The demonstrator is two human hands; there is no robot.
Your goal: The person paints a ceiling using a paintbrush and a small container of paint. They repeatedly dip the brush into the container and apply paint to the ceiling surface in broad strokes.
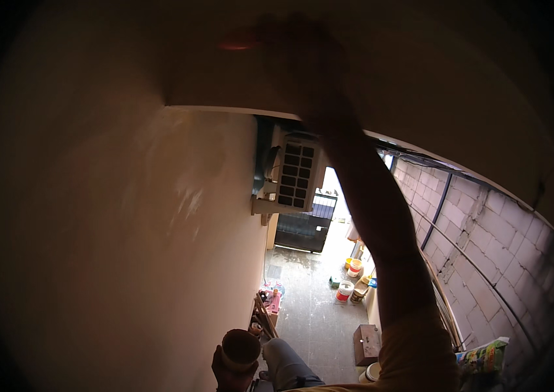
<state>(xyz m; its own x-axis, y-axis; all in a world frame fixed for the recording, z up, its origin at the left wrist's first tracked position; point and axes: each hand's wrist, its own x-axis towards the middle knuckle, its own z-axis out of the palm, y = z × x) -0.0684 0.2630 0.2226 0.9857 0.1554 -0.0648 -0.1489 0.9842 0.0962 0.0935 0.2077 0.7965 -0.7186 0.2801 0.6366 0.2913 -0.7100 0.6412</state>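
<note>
My right arm reaches up in front of me. In deep shadow, my right hand [300, 52] is closed against the surface overhead. A flat reddish-orange edge [237, 44] of the thing it holds sticks out to the left; its exact kind is too dark to tell. Low down, my left hand [226, 377] is wrapped round a small round tub [241, 347] with a brown top, held near my leg. The plain wall [126, 248] on the left has pale smears on it.
An air-conditioner outdoor unit [295, 173] hangs on the left wall ahead. Paint buckets [345, 291], a brown box [367, 345] and wooden sticks [265, 317] stand on the floor below. A block wall [479, 242] runs along the right, with a printed sack [484, 358] at its foot.
</note>
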